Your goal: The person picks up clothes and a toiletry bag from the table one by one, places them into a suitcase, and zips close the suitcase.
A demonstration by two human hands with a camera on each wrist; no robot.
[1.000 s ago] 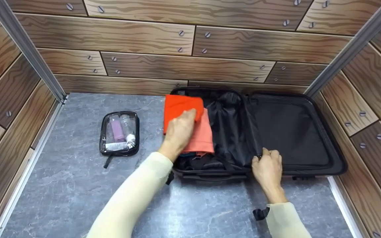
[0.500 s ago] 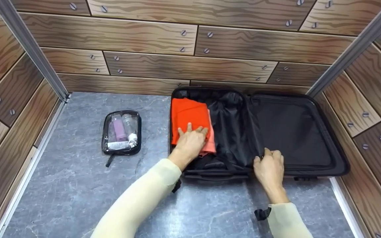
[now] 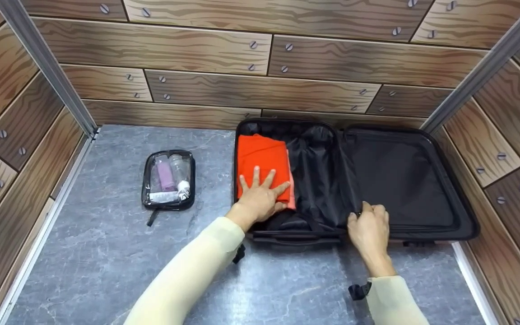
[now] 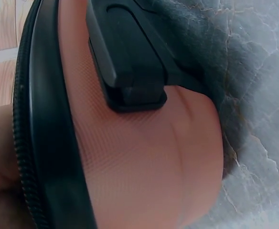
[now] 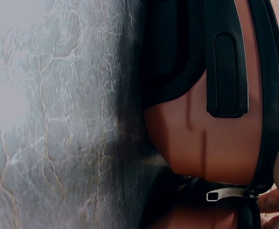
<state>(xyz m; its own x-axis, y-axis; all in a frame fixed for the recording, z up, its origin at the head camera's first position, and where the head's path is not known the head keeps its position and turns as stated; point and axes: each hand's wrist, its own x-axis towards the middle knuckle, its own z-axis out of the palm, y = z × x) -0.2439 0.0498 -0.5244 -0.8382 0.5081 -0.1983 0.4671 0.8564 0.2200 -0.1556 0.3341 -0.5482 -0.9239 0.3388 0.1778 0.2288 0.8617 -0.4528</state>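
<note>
A suitcase [image 3: 323,180] lies spread wide on the grey surface, with black lining and an orange-brown outer shell [image 4: 139,167]. Folded bright red cloth [image 3: 262,155] sits in its left half, over a salmon-pink folded cloth [image 3: 292,192]. My left hand [image 3: 260,201] presses flat on the red cloth's near part with fingers spread. At the near edge, where the halves meet, my right hand [image 3: 370,230] grips the suitcase rim, fingers curled over it. The right wrist view shows a metal zipper pull [image 5: 228,193] close to those fingers.
To the left lies a clear toiletry pouch [image 3: 168,180] with black trim, holding a purple item and small bottles. Wood-patterned walls [image 3: 210,54] enclose the surface at the back and both sides. The suitcase's right half [image 3: 404,180] reaches near the right wall.
The left hand has laid the red cloth down into the suitcase over the pink one, released it and spread its fingers on top. The right hand stays at the rim.
</note>
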